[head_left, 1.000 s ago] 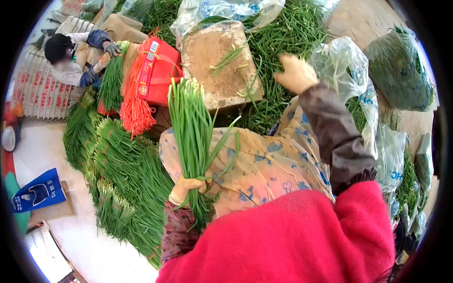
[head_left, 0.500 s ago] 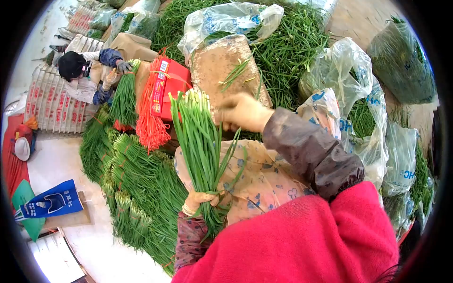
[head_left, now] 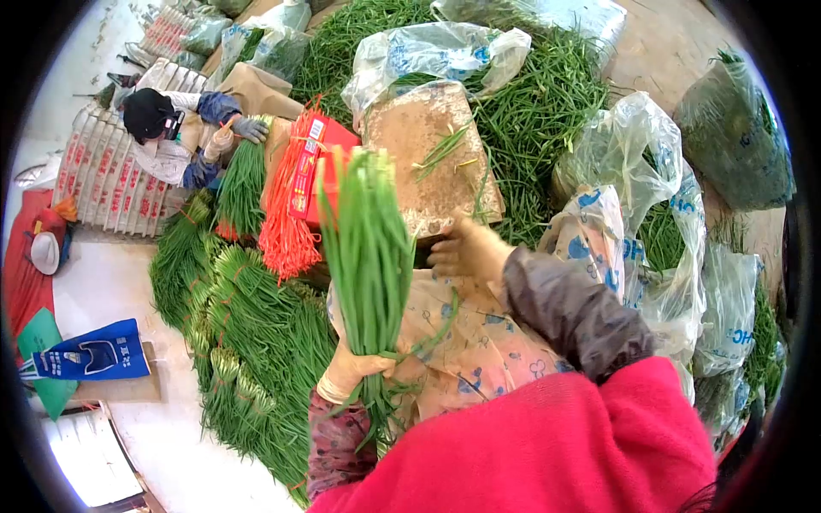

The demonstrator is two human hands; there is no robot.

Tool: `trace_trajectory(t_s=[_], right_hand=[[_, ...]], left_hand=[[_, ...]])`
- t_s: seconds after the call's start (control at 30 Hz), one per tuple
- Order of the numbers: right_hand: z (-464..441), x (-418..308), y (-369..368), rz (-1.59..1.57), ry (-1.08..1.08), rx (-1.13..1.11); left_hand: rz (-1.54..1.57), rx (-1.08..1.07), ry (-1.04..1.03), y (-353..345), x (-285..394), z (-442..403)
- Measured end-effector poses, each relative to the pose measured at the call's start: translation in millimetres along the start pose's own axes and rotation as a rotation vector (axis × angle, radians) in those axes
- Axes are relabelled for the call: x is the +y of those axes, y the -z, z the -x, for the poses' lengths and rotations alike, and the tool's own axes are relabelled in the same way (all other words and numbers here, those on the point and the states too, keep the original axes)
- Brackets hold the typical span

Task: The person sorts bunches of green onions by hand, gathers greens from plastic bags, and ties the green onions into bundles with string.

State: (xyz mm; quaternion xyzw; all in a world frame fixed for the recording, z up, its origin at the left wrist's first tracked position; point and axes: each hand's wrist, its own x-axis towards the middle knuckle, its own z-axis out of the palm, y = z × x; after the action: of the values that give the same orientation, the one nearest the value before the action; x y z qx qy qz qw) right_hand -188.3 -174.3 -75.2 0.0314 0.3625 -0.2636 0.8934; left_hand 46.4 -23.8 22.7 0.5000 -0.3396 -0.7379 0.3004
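My left hand (head_left: 355, 374), in a pale glove, is wrapped around the lower, leafy part of a bunch of garlic chives (head_left: 369, 256). The bunch stands upright with its pale cut ends at the top, slightly blurred. My right hand (head_left: 469, 250), also gloved, is held apart from the bunch, near the front edge of a worn board (head_left: 423, 162). Its fingers are spread and nothing shows in them. A few loose stalks (head_left: 445, 152) lie on the board. Left of it is a red box (head_left: 329, 158) with a hank of red ties (head_left: 289, 231) hanging over its side.
Tied chive bundles (head_left: 274, 342) are piled on the left floor. Loose chives (head_left: 547, 111) heap behind the board. Plastic bags (head_left: 629, 141) of greens stand at right. Patterned plastic (head_left: 479, 342) covers my lap. A co-worker (head_left: 158, 128) at upper left handles another bunch.
My right hand has moved down and to the right, away from the bunch's top, and its fingers have spread. The bunch in my left hand is raised slightly and more upright.
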Motion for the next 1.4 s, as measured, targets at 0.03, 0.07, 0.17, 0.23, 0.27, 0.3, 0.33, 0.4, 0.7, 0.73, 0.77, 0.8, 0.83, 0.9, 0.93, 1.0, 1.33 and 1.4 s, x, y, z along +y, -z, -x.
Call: trace_trajectory(t_s=[0.03, 0.07, 0.17, 0.23, 0.27, 0.3, 0.33, 0.4, 0.7, 0.73, 0.77, 0.8, 0.83, 0.9, 0.93, 1.0, 1.33, 1.4], right_hand=[[0, 8, -5, -0.005, -0.040, -0.093], [-1, 15, -11, -0.011, -0.083, -0.183], [-16, 22, 5, 0.427, 0.358, -0.366], [-19, 9, 15, -0.169, -0.058, -0.577], [-31, 10, 19, -0.222, -0.124, -0.577], [-29, 9, 16, -0.232, -0.137, -0.570], [-25, 8, 16, -0.208, -0.129, -0.557], [-17, 6, 13, -0.177, -0.116, -0.541], [6, 12, 1, -0.106, -0.106, -0.543], [7, 12, 0, -0.098, -0.101, -0.545], [9, 12, -2, -0.093, -0.102, -0.547], [12, 13, -4, -0.084, -0.100, -0.550], [14, 13, -6, -0.079, -0.100, -0.550], [19, 11, -7, -0.062, -0.094, -0.551], [23, 10, -7, -0.054, -0.090, -0.549], [29, 6, -6, -0.037, -0.088, -0.547], [130, -76, -7, 1.109, 0.728, 0.060], [155, -62, -22, 1.713, 0.931, -0.062]], left_hand=[[-0.036, 0.039, 0.020, -8, 5, 1], [-0.039, 0.038, 0.023, -18, 9, 3], [-0.089, 0.164, -0.022, -41, 0, 7], [-0.499, 0.192, -0.140, -46, -12, 3], [-0.914, 0.218, -0.262, -48, -20, 1], [-0.914, 0.253, -0.110, -50, -29, -3], [-0.904, 0.247, -0.106, -54, -36, -3], [-1.054, 0.281, -0.004, -65, -43, -1], [-1.054, 0.172, -0.111, -33, 53, 34], [-0.798, 0.224, -0.087, -29, 64, 33], [-0.543, 0.119, -0.208, -23, 69, 27], [-0.540, 0.115, -0.208, -24, 69, 15], [-0.432, 0.042, -0.286, -25, 66, -2], [-0.489, -0.134, -0.346, -16, 41, -43], [-0.653, -0.240, -0.324, -11, 26, -61], [-0.593, -0.337, 0.038, -32, 16, -75], [0.059, -0.162, 0.092, -58, -33, -59], [0.117, -0.112, 0.051, -61, -33, -58]])
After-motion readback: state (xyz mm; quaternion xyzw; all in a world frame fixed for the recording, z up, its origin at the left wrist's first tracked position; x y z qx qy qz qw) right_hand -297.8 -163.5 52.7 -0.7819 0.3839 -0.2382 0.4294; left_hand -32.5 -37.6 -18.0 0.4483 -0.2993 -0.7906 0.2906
